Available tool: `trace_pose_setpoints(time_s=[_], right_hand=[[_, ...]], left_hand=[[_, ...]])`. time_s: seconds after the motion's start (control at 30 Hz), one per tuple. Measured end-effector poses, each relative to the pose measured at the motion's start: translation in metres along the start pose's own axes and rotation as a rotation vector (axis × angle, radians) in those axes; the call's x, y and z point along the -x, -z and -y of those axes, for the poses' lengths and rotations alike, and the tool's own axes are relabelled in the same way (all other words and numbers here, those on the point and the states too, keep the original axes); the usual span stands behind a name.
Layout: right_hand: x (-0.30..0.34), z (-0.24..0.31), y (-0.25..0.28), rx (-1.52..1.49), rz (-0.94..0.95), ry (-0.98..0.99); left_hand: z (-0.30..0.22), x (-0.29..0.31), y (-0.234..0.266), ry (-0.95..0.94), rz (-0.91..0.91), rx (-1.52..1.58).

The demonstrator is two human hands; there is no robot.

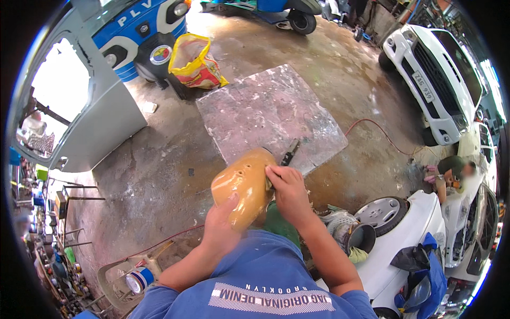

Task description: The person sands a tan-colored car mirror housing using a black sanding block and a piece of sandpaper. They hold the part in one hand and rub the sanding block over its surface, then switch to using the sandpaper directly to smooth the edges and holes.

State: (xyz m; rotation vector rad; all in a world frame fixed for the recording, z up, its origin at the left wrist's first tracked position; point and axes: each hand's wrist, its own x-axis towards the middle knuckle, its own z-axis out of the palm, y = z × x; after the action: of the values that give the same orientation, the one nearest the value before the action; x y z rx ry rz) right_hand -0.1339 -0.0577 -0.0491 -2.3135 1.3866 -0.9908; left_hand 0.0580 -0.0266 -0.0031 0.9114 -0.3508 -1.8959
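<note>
A glossy tan rounded shell (pixel 241 183), with small holes near its far end, is held up in front of my body. My left hand (pixel 222 217) grips its near left side, thumb on top. With closed fingers, my right hand (pixel 287 192) holds the shell's right edge; its fingertips are partly hidden. Just beyond the right knuckles is a slim black tool with a metal end (pixel 290 152), seen over a paint-stained flat board (pixel 271 109) on the floor. Whether the tool touches my right hand I cannot tell.
A yellow and red sack (pixel 195 66) stands beyond the board, near a grey vehicle door (pixel 109 125). White car parts and a wheel (pixel 381 213) lie close on my right. A red hose (pixel 380 133) crosses the floor. Another person (pixel 451 171) is at far right; a can (pixel 139 279) is at lower left.
</note>
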Motion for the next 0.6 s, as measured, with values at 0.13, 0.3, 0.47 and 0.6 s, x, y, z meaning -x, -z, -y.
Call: trace_pose_setpoints(time_s=[0.13,0.3,0.47,0.6], right_hand=[[0.004,0.066,0.01,-0.06,-0.012,0.257],[-0.002,0.012,0.005,0.129,-0.027,0.062],[0.01,0.061,0.006,0.016,-0.043,0.228],[0.002,0.01,0.001,0.111,-0.085,0.117]], left_hand=[[0.003,-0.001,-0.001,-0.019,-0.05,0.138],[0.003,-0.004,-0.006,-0.109,0.077,0.044],[0.01,-0.007,-0.014,-0.112,-0.005,0.234],[0.004,-0.009,-0.021,-0.154,0.003,0.23]])
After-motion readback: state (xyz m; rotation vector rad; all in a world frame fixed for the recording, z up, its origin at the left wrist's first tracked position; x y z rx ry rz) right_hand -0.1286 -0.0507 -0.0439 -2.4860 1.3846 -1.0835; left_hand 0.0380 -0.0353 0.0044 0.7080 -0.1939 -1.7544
